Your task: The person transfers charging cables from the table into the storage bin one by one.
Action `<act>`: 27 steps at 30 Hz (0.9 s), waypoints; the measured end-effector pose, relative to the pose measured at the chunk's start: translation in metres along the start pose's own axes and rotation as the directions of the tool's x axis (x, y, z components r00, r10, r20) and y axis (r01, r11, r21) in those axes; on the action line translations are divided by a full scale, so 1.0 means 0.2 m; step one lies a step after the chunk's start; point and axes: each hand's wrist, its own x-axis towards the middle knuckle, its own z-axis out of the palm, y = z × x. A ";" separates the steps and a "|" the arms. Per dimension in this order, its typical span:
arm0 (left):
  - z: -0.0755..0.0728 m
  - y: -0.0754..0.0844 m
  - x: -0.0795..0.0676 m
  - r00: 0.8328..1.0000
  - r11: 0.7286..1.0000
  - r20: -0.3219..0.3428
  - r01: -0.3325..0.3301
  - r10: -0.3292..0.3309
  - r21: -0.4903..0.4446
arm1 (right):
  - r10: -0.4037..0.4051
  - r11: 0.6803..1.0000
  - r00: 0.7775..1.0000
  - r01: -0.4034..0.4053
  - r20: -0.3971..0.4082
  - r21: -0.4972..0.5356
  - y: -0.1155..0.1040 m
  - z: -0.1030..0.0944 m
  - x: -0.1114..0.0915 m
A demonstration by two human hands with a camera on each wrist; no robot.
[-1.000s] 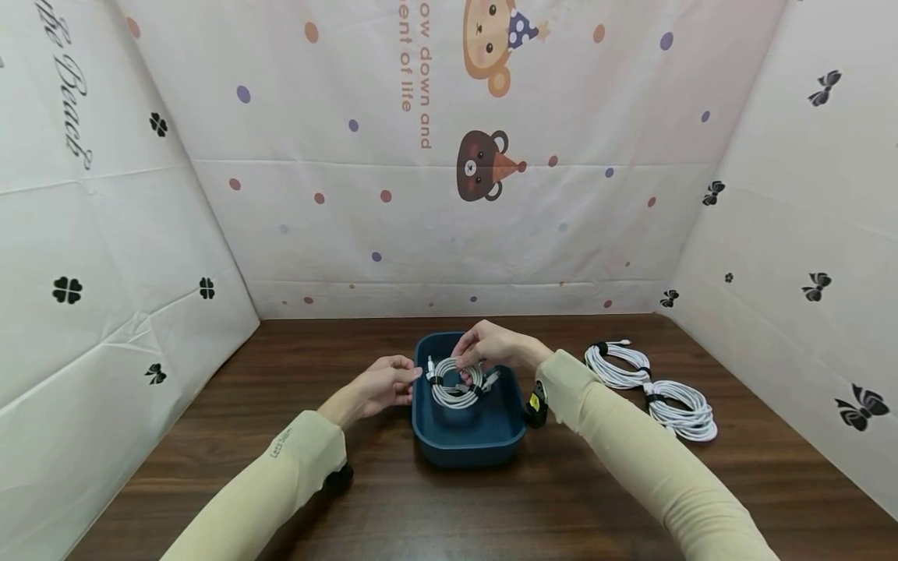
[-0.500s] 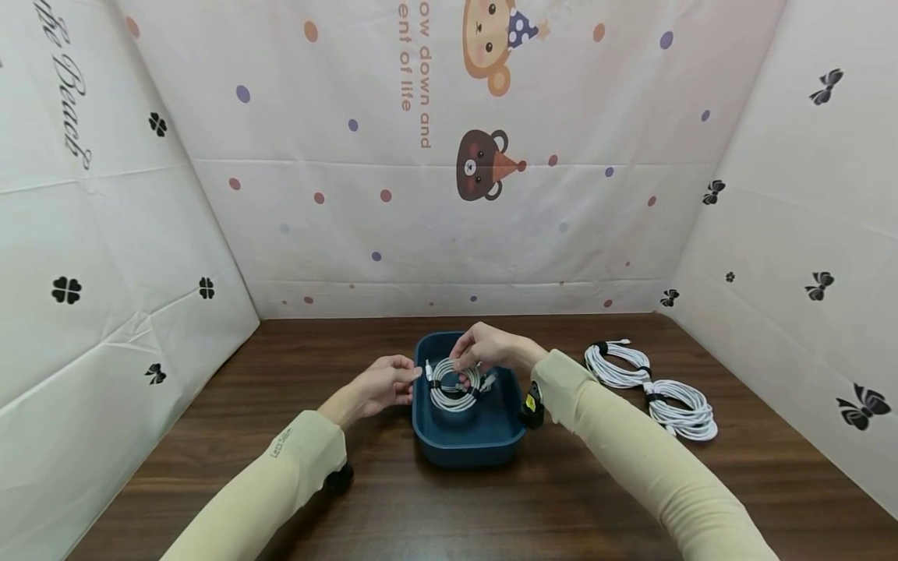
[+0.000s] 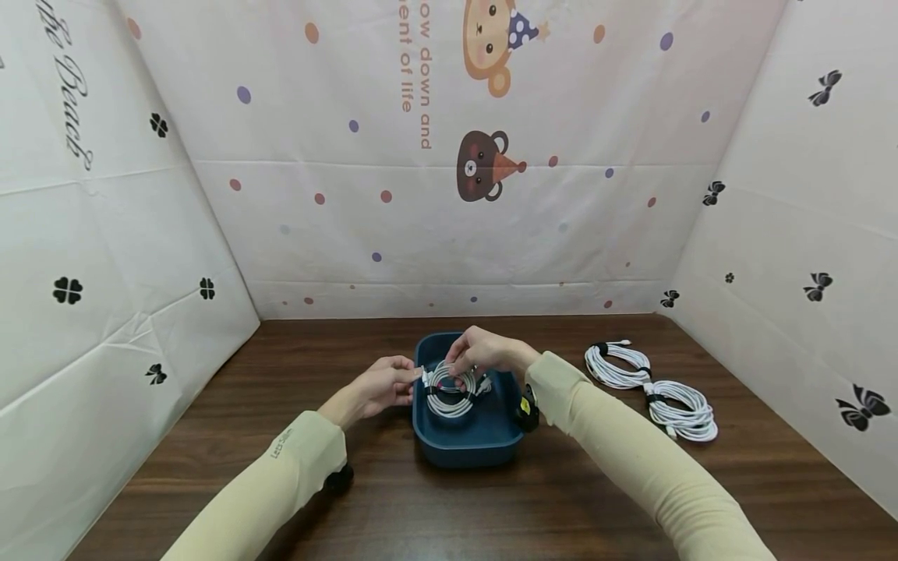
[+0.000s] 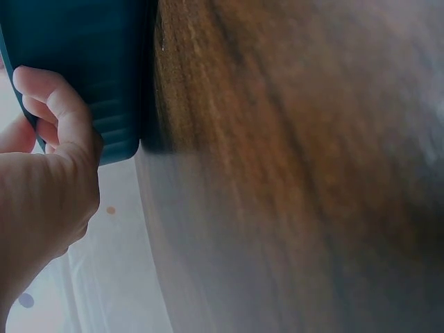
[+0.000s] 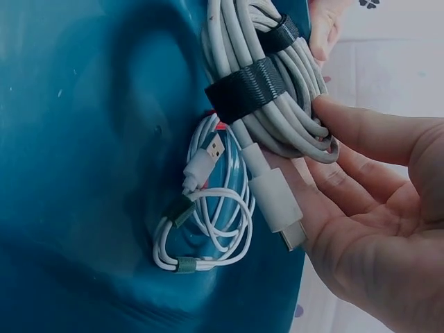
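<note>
right fingers (image 5: pixel 340 186) pinch a pale, black-strapped cable coil (image 5: pixel 260 80); left fingers (image 4: pixel 59 94), the bin (image 4: pixel 114 90).

A dark brown, wood-grained surface (image 3: pixel 449 514) is topped near its middle by an upright, round-cornered blue bin (image 3: pixel 470 457). To the bin's right, two coils of white cable are laid flat, bound with black straps: the farther coil (image 3: pixel 617 380) is all but met at its edge by the nearer coil (image 3: pixel 694 421).
</note>
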 end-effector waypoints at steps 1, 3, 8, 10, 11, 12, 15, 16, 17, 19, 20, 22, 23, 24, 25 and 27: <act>0.00 0.00 0.00 1.000 1.000 0.001 0.000 0.000 -0.001 | -0.001 1.000 1.000 0.001 0.002 0.000 0.00 0.00 0.00; 0.00 0.00 0.00 1.000 1.000 0.003 0.000 0.000 -0.004 | -0.001 1.000 1.000 0.001 0.004 0.003 0.00 0.00 0.00; 0.00 0.01 -0.01 1.000 1.000 0.001 0.003 -0.003 -0.005 | -0.008 1.000 1.000 0.008 -0.005 -0.019 0.00 0.01 0.00; 0.01 0.01 -0.01 1.000 1.000 -0.002 0.004 -0.004 -0.002 | -0.008 1.000 1.000 0.008 -0.010 -0.026 0.00 0.01 0.00; 0.01 0.01 -0.01 1.000 1.000 -0.003 0.004 -0.004 -0.001 | -0.007 1.000 1.000 0.007 -0.011 -0.027 0.00 0.01 0.00; 0.01 0.01 -0.01 1.000 1.000 -0.003 0.003 -0.003 0.001 | -0.003 1.000 1.000 0.003 -0.011 -0.023 0.00 0.01 0.00; 0.01 0.01 -0.01 1.000 1.000 -0.001 0.001 -0.001 0.002 | 0.001 1.000 1.000 -0.001 -0.011 -0.022 0.00 0.02 0.01; 0.01 0.01 -0.01 1.000 1.000 0.000 0.000 0.000 0.004 | 0.002 1.000 1.000 -0.002 -0.011 -0.024 0.00 0.02 0.01; 0.01 0.01 -0.01 1.000 1.000 0.002 -0.001 0.001 0.004 | -0.001 0.999 1.000 0.001 -0.014 -0.036 0.00 0.02 0.01; 0.01 0.00 0.00 1.000 1.000 0.005 0.000 0.000 0.003 | -0.016 0.997 0.999 0.013 -0.032 -0.079 0.00 0.01 0.00; 0.01 0.00 0.00 1.000 1.000 0.006 0.001 -0.001 0.003 | -0.024 0.995 0.999 0.019 -0.041 -0.099 0.00 0.01 0.00; 0.01 0.00 0.00 1.000 1.000 0.007 0.003 -0.003 0.003 | -0.037 0.991 0.997 0.029 -0.062 -0.133 -0.01 0.00 -0.01; 0.01 0.01 0.00 1.000 1.000 0.007 0.004 -0.004 0.001 | -0.046 0.988 0.996 0.036 -0.071 -0.148 -0.01 0.00 -0.02; 0.01 0.01 0.00 1.000 1.000 0.005 0.005 -0.005 0.000 | -0.051 0.987 0.996 0.039 -0.077 -0.154 -0.02 -0.01 -0.02; 0.01 0.01 0.00 1.000 1.000 0.001 0.007 -0.007 -0.003 | -0.055 0.987 0.995 0.042 -0.081 -0.152 -0.02 -0.02 -0.03; 0.01 0.01 0.00 1.000 1.000 -0.009 0.009 -0.010 -0.004 | -0.059 0.989 0.994 0.047 -0.088 -0.138 -0.02 -0.03 -0.04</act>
